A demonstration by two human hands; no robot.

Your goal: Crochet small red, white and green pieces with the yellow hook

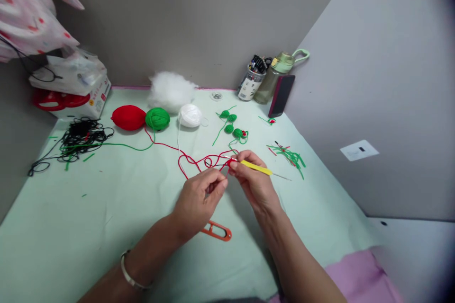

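Observation:
In my right hand [254,177] is a crochet hook with a yellow handle [256,167], its metal tip pointing left. A small red crochet piece [231,163] sits at my right fingertips, partly hidden by them. My left hand [201,194] is closed just left of it, thumb and forefinger pinched on a strand of yarn. Loops of red yarn [185,155] lie on the table beyond my hands and run back to the red yarn ball [128,118]. A dark strand also shows near the piece. Partly under my left wrist lies an orange-handled tool [220,231].
Green [158,119] and white yarn balls [190,116] stand by white stuffing [171,91]. Tangled black yarn [83,138] lies left, small green crocheted balls [229,129] behind my hands, yarn scraps [289,155] right. A pen cup [250,84], bottle [270,80] and phone [282,96] line the back.

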